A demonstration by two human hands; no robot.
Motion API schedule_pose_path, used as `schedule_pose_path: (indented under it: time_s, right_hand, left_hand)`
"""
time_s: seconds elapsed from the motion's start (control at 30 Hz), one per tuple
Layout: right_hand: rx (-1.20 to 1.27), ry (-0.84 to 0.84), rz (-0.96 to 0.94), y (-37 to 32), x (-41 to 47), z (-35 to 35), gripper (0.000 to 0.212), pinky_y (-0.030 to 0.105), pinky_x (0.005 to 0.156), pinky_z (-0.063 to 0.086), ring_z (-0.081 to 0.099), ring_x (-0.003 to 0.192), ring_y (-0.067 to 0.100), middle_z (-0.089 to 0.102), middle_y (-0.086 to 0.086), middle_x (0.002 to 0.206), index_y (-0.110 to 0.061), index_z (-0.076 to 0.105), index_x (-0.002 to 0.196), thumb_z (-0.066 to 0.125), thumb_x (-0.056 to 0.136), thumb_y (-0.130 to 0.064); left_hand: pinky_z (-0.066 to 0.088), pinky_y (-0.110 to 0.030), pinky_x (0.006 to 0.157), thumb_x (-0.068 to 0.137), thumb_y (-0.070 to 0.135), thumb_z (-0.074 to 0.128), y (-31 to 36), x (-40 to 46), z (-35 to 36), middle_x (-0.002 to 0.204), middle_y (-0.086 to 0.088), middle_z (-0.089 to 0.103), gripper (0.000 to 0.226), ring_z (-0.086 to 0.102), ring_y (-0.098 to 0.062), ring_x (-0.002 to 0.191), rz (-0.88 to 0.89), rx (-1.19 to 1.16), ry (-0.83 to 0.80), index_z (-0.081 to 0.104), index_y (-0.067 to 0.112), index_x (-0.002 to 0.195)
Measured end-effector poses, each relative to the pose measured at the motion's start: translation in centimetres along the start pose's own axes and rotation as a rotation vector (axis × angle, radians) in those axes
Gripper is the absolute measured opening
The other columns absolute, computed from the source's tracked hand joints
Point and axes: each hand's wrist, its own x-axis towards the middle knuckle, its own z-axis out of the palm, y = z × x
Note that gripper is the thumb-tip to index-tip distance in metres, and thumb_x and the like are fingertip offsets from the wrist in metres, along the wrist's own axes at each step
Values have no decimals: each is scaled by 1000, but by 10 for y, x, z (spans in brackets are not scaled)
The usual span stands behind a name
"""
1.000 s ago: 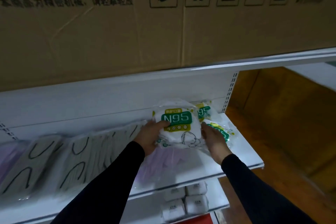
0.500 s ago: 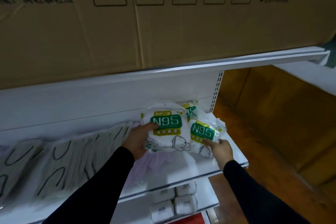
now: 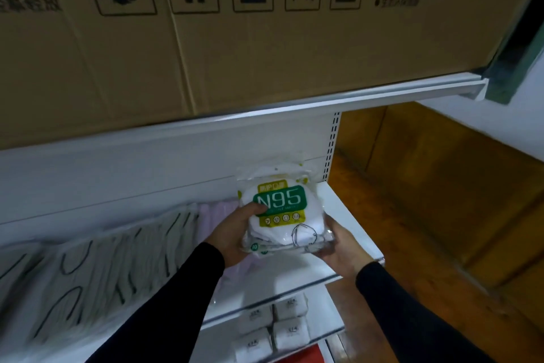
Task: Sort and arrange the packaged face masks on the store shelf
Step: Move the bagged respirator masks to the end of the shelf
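Both hands hold a stack of N95 mask packs above the right end of the white shelf. The left hand grips its left edge, thumb on the green label; the right hand cups the lower right corner. Packs of flat masks lie on the shelf to the left.

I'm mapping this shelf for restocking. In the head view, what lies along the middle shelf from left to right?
Packs of masks with black ear loops → pale purple mask packs → N95 mask stack, gripped by left hand and right hand → bare shelf end.
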Motion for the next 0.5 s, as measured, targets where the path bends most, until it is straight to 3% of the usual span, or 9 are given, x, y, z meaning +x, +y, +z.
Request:
schedule_pose_path:
  time_s: [0.13, 0.2, 0.27, 0.33, 0.37, 0.47, 0.5]
  right_hand:
    - [-107, 47, 36, 0, 17, 16, 48, 41, 91, 49, 63, 107, 27, 69, 7, 118, -19, 61, 124, 35, 100, -50]
    - [-304, 211, -48, -3, 25, 25, 40, 33, 78, 50, 64, 91, 22, 69, 7, 105, -14, 64, 107, 38, 101, -44]
    - [-571, 396, -209, -5, 36, 26, 32, 29, 68, 44, 60, 82, 18, 67, 9, 100, -12, 63, 96, 43, 100, -37]
    - [-798, 501, -313, -9, 48, 22, 31, 27, 74, 42, 61, 93, 20, 66, 12, 111, -10, 63, 110, 51, 97, -36]
    - [-835, 529, -329, -13, 54, 20, 39, 26, 78, 42, 60, 102, 24, 63, 14, 119, -7, 59, 121, 55, 95, -36]
    - [-893, 529, -315, -24, 74, 17, 62, 32, 89, 44, 54, 119, 31, 51, 19, 135, -2, 45, 137, 65, 89, -36]
    - [-921, 509, -313, -28, 81, 17, 65, 33, 91, 44, 53, 120, 31, 49, 19, 137, -1, 42, 139, 66, 88, -34]
  left_hand:
    - [52, -50, 91, 89, 14, 54, 4, -8, -24, 126, -18, 63, 44, 61, -35, 115, 110, -20, 97, 55, 7, 132]
    - [54, -48, 89, 91, 15, 53, 9, -14, -41, 126, -17, 63, 43, 63, -32, 111, 162, -35, 169, 55, 7, 133]
    - [59, -42, 79, 91, 17, 53, 13, -22, -54, 111, -13, 71, 38, 71, -26, 94, 184, -54, 210, 59, 7, 127]
    - [60, -30, 54, 93, 18, 52, 18, -31, -64, 82, -6, 76, 24, 73, -18, 66, 214, -60, 267, 64, 10, 111]
    - [58, -28, 50, 92, 20, 53, 20, -35, -70, 78, -5, 76, 22, 72, -17, 61, 229, -58, 295, 65, 11, 108]
    - [58, -43, 78, 78, 29, 66, 19, -45, -86, 109, -13, 72, 45, 72, -26, 83, 254, -58, 317, 65, 13, 120]
    - [57, -45, 80, 75, 30, 68, 18, -46, -90, 112, -14, 71, 50, 72, -28, 86, 259, -69, 323, 64, 13, 122]
